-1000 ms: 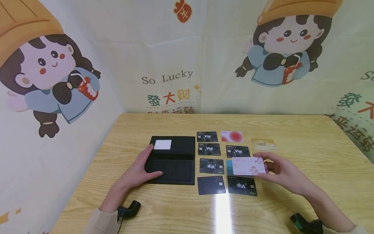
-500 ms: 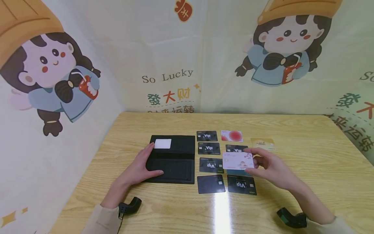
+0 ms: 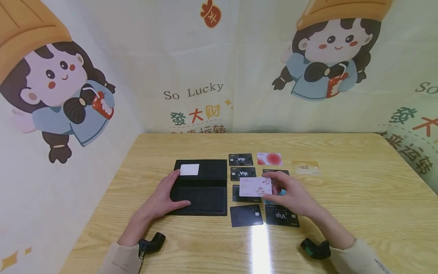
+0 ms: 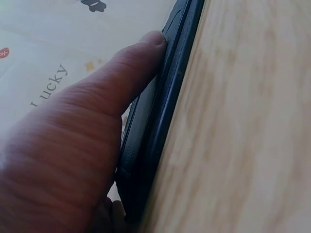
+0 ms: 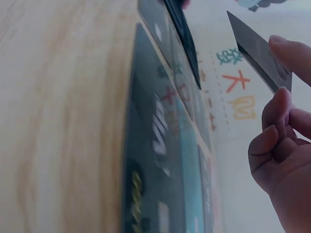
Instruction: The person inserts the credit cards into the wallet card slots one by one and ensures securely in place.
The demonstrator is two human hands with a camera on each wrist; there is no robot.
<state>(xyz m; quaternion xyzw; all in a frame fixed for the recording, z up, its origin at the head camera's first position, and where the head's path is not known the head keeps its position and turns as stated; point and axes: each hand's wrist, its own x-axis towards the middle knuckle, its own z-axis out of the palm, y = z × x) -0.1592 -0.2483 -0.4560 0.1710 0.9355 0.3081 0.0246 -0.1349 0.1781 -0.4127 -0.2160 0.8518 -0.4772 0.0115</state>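
A black bifold wallet (image 3: 207, 199) lies spread flat on the table, with a white card (image 3: 189, 169) on its upper panel. My left hand (image 3: 161, 198) rests on the wallet's left side, index finger along the upper corner. Its thumb (image 4: 141, 56) lies straight across the lower panel in the left wrist view; the other fingers are mostly hidden. My right hand (image 3: 295, 196) pinches the right end of a pale pink VIP card (image 3: 251, 187) between thumb and fingers. That card is raised and overlaps a black Vip card (image 3: 236, 195) in the head view.
Several black Vip cards, such as this one (image 3: 281, 215), lie in rows right of the wallet. Beyond them are a pink card with a red circle (image 3: 270, 158) and a gold card (image 3: 305, 167). A blue card (image 5: 192, 170) lies partly covered. A printed cloth (image 3: 191, 57) hangs behind the table.
My right hand has carried the pink VIP card leftward, from over the blue card to the column of cards nearest the wallet. The left hand and wallet have stayed in place.
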